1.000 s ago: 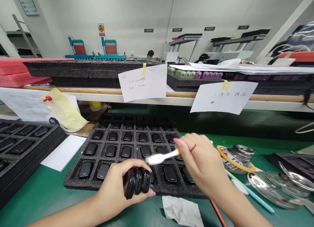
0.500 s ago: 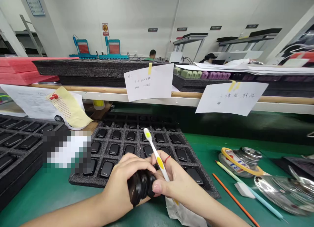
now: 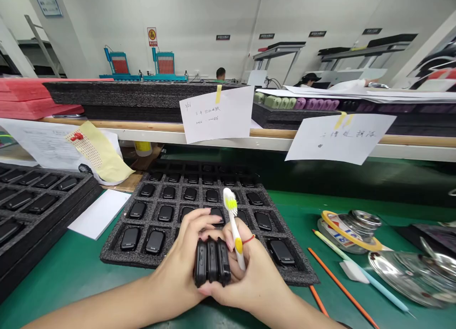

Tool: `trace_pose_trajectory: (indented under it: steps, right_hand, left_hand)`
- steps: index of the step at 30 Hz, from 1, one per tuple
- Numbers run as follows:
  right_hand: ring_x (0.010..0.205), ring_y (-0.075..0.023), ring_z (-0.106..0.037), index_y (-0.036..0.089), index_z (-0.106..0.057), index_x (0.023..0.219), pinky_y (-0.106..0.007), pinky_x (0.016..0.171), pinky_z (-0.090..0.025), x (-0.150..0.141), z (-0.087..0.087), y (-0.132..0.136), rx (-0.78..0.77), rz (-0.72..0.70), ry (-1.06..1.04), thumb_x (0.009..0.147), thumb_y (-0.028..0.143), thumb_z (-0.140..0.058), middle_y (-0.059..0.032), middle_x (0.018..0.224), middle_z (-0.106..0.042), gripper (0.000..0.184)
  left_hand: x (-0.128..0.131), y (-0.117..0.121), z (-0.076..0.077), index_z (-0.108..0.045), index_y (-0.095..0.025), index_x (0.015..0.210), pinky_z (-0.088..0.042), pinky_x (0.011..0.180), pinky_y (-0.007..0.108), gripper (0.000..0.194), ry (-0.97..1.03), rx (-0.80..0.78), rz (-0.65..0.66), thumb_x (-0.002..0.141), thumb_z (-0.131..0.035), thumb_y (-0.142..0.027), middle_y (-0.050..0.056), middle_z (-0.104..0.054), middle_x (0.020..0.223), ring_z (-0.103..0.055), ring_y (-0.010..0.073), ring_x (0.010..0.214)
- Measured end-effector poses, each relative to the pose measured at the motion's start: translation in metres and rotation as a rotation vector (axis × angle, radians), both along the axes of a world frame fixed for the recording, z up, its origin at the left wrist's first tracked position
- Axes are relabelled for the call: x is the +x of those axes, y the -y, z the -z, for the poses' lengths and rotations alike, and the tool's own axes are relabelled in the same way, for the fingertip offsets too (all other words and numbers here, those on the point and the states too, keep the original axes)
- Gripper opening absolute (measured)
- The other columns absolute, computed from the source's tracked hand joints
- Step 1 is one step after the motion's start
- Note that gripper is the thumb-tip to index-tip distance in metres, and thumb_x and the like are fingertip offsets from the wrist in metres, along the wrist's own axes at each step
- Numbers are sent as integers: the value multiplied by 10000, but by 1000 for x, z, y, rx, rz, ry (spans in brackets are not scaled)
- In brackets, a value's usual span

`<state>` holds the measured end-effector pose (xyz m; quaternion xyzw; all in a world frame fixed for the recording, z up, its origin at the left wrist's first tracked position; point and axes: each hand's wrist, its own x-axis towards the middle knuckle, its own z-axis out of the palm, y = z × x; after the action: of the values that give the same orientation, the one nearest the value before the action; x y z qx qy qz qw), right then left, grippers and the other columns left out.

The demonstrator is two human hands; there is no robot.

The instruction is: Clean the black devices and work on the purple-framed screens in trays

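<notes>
Foam tray (image 3: pixel 110 255) of devices (image 3: pixel 155 241) ahead, second tray (image 3: pixel 71 196) left, steel dish (image 3: pixel 402 277) right

Two handwritten notes (image 3: pixel 216 114) hang from the shelf (image 3: pixel 107 127) on yellow tape (image 3: pixel 218 93). The left one has lines of Chinese and a date-like mark in its corner, too small to read; the right note (image 3: pixel 340 138) has one unclear Chinese line. The wall sign (image 3: pixel 152 36) and black plaques (image 3: pixel 266 36) are illegible. A tin's label (image 3: pixel 338 241) seems to show "16".
</notes>
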<state>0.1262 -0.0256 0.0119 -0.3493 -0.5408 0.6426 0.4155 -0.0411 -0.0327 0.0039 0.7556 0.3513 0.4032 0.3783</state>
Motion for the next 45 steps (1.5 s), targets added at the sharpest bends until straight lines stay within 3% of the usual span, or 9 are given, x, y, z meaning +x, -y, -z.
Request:
trace_pose_trajectory:
  steps: [4,8,15,17,20,22,29,33,45]
  right_hand:
    - [827,-182,-688,271,-326,795,-247,644,-581,9,2,-2,224,96,131,607,184,-841,24,855,-623,555]
    - [741,-157,-671,276,-364,835,-220,570,-549,14,9,0,286,60,208,675,136,-755,41,831,-626,445]
    - [891,-170,-684,283,-448,960,-249,691,-537,26,-3,-5,643,-92,455,739,161,-783,-38,1205,-644,419]
    - [1052,-226,-650,278,-488,1002,-297,791,-543,34,-14,-9,670,-101,429,727,477,-844,-74,1289,-583,492]
    - [898,-214,-632,250,-563,971,-325,759,-517,49,-24,-19,686,-8,423,908,776,-389,-57,1014,-617,557]
    - [708,-179,-571,225,-577,829,-308,667,-460,57,-24,-26,749,104,528,1036,616,-159,-29,784,-584,609]
    - [557,-148,-383,201,-450,548,-313,583,-282,57,-15,-41,1332,267,1020,997,183,-388,7,557,-435,454]
    - [578,-162,-395,197,-509,576,-328,596,-267,61,-26,-44,1317,440,1152,1004,205,-409,3,559,-439,439]
    - [599,-160,-392,194,-522,582,-335,648,-272,56,-33,-34,1333,356,1105,1001,226,-414,2,585,-459,434]
  left_hand:
    - [5,6,-11,55,-376,1533,-383,1114,532,1351,234,-591,128,612,-917,-195,161,-380,1508,-525,330,1315]
    - [11,8,-14,-113,-258,1531,-508,970,469,1226,520,-903,112,619,-932,-241,163,-623,1295,-701,291,1059]
    - [12,0,-12,-656,-154,1004,-547,856,318,441,483,-869,118,643,-908,-157,37,-726,923,-703,197,923]
    - [10,-1,-9,-649,-163,1071,-553,847,324,518,492,-872,86,627,-913,-133,38,-728,936,-713,199,908]
    - [7,-2,-4,-456,-257,1388,-560,837,355,907,530,-892,45,617,-915,-116,38,-741,999,-733,202,878]
    - [6,-4,-3,-413,-277,1428,-553,838,359,931,492,-879,39,646,-902,-147,29,-745,973,-728,191,851]
    - [8,-10,-11,-637,-213,1122,-471,973,373,603,236,-627,-98,582,-904,-201,57,-687,1159,-631,254,1089]
    - [8,-8,-16,-635,-214,1139,-513,882,387,600,199,-699,-62,599,-895,-228,50,-702,1048,-666,256,974]
    - [10,-5,-13,-591,-224,1105,-577,789,314,578,364,-765,-19,612,-880,-137,26,-725,988,-734,189,822]
